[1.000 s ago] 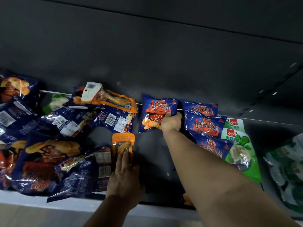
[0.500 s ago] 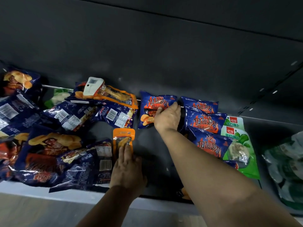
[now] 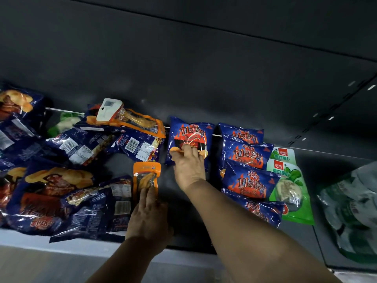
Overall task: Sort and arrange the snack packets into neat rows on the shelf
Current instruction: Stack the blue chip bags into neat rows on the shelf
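At the shelf's front edge (image 3: 81, 245), left hand (image 3: 150, 217) lies flat, fingers together and extended, fingertips pressed on the lower end of a small orange pouch (image 3: 146, 176) lying face up on the dark shelf floor. Left of it, a jumbled heap of blue snack packets (image 3: 61, 193), some barcode side up. Right side: a neat overlapping row of blue chip bags (image 3: 250, 180) running front to back, green packets (image 3: 289, 186) just beside them. Further back, right hand (image 3: 188, 168) palm down, fingers spread on a single blue chip bag (image 3: 188, 139) lying flat near the back wall, apart from the row. Behind the heap, a longer orange packet (image 3: 138, 122) with a white tag (image 3: 108, 109) on top.
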Demonstrator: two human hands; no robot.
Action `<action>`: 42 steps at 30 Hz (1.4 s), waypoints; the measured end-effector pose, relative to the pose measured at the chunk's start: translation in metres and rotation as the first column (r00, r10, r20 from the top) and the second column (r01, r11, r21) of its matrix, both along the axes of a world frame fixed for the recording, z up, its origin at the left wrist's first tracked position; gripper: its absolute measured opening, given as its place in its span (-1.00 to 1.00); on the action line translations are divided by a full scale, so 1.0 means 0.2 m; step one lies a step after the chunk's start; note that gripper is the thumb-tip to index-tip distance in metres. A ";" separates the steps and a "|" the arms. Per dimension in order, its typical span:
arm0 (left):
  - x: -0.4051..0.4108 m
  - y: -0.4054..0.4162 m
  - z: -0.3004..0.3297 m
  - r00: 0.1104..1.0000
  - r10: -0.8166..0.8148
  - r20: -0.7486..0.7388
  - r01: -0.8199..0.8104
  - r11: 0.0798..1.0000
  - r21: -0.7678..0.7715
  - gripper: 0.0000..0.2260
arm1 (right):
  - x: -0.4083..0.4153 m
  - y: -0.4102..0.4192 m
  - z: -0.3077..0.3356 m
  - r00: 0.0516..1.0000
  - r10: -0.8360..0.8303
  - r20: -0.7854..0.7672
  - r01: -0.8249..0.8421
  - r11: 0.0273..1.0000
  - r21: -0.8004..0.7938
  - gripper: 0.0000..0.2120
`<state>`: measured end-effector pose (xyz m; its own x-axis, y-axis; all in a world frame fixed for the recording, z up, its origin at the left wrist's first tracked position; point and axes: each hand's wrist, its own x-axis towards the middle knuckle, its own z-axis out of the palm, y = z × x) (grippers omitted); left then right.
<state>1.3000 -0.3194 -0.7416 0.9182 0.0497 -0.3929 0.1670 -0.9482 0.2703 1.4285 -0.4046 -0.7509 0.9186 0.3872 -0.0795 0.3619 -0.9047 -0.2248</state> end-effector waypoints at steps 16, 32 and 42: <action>0.02 -0.01 0.02 1.000 0.022 0.004 -0.022 1.000 0.000 -0.55 | 0.00 0.00 0.07 0.997 0.008 0.071 -0.012 0.999 0.050 -0.53; -0.02 0.01 0.05 0.981 0.192 -0.014 -0.193 0.981 -0.035 -0.34 | -0.25 0.16 -0.01 0.750 -0.196 -0.631 0.393 0.901 0.186 -0.64; -0.05 -0.02 0.18 0.975 0.137 0.173 -0.152 0.986 0.075 -0.47 | -0.22 0.11 0.06 0.738 -0.193 -0.647 0.475 0.829 0.295 -0.62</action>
